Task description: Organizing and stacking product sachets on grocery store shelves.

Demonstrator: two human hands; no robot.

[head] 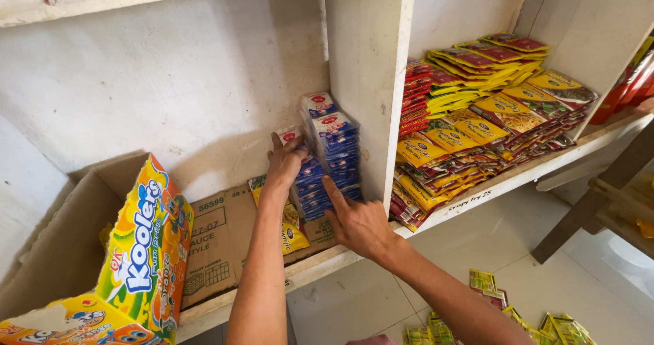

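My left hand (285, 164) reaches into a white shelf bay and presses against the left side of a stack of small blue sachets (332, 155) with red-and-white tops. My right hand (355, 222) lies at the foot of that stack, fingers spread, its forefinger touching the lower packets. The blue sachets stand in upright rows against the white divider (368, 79). A few yellow sachets (291, 228) lie flat on brown cardboard (221, 239) just under my left forearm.
Stacks of yellow and red sachets (477, 127) fill the right shelf bay. A colourful orange drink carton (143, 246) stands in an open cardboard box (61, 243) at left. Loose yellow-green sachets (490, 290) lie on the white floor below. A wooden stool leg (579, 215) stands at right.
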